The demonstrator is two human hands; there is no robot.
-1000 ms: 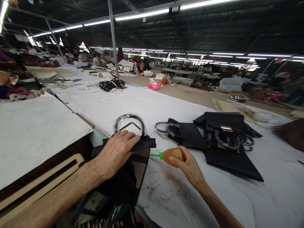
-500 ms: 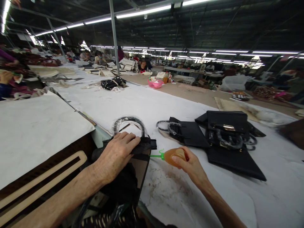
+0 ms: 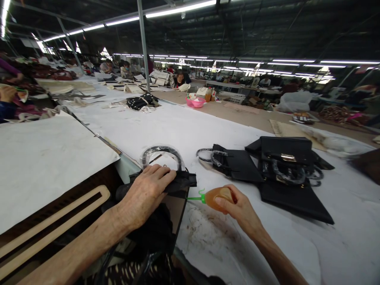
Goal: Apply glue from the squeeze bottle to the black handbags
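My right hand (image 3: 236,208) is closed around a squeeze bottle (image 3: 216,198) of amber liquid, held on its side. Its thin green nozzle (image 3: 194,198) points left, with the tip at the edge of a black handbag (image 3: 178,213). My left hand (image 3: 152,190) lies over the bag's top, fingers bent over the folded black material (image 3: 185,179) and gripping it. Above the knuckles a plastic-wrapped handle (image 3: 162,149) arches up. A brown panel shows below the fold; the bag's lower part is dark and partly hidden by my left arm.
Black handbags (image 3: 285,158) with wrapped handles lie piled at the right on the white table (image 3: 208,130). A pale wooden strip frame (image 3: 56,221) is at the lower left. A pink basin (image 3: 196,103) and a polka-dot bundle (image 3: 142,101) stand farther back. Several people work beyond.
The bottle and right hand have shifted very slightly down, the nozzle still at the bag's edge. My left hand keeps its place; the view has tilted slightly.
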